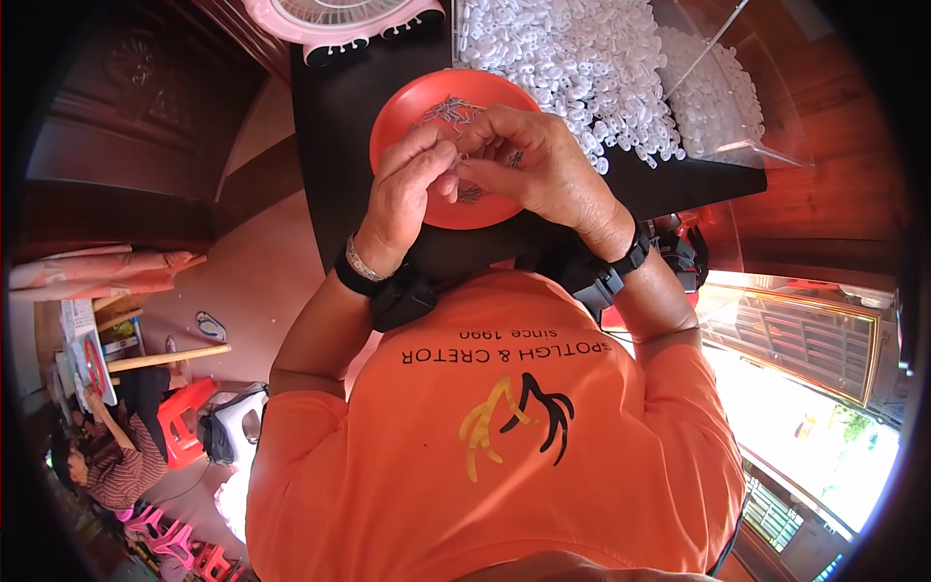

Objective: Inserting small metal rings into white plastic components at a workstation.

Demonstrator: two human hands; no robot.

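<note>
Above the red plate (432,105) on the dark bench (330,145), left hand (407,189) and right hand (529,165) pinched together — tiny piece between fingertips unclear, white plastic bits (582,58) heaped at far edge — wood-panelled room.

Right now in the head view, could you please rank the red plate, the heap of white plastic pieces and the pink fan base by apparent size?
1. Heap of white plastic pieces
2. Red plate, partly hidden by hands
3. Pink fan base, cropped by the frame, so unsure

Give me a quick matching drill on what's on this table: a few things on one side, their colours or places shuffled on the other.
Things:
1. round dish
2. pile of small plastic pieces
3. fan base
4. tabletop

Descriptions:
A. pink and white, at the far left edge of the table
B. black
C. red-orange, under both hands
D. white, heaped at the far right

Pairs: 1-C, 2-D, 3-A, 4-B
</note>
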